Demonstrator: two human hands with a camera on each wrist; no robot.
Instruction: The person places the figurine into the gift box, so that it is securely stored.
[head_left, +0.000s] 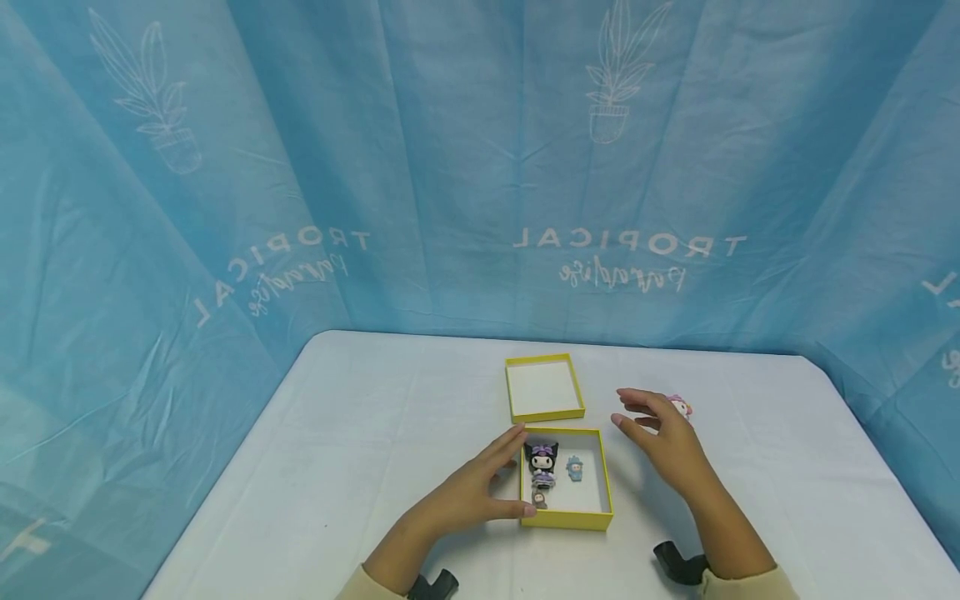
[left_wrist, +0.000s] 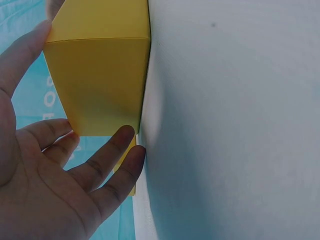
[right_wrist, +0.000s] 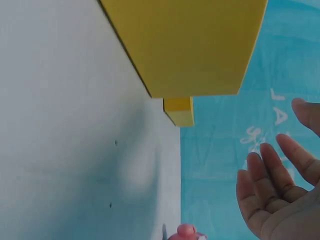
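A shallow yellow box (head_left: pixel 566 521) with a white inside stands in front of the person. In it lie a black-and-purple cartoon figurine (head_left: pixel 542 462), a small blue figurine (head_left: pixel 574 468) and a small brown figurine (head_left: pixel 539 499). My left hand (head_left: pixel 476 487) holds the box along its left side, thumb at the front corner and fingers at the back corner. To the right of the box my right hand (head_left: pixel 663 437) hovers with fingers apart and nothing between them. Just behind that hand sits a pink-and-white figurine (head_left: pixel 680 406), partly hidden by it.
Behind the box lies a yellow-rimmed lid (head_left: pixel 547 415), its white inside facing up. Everything rests on a white-covered table (head_left: pixel 375 417). Blue printed curtains (head_left: pixel 450 167) hang round its back and sides.
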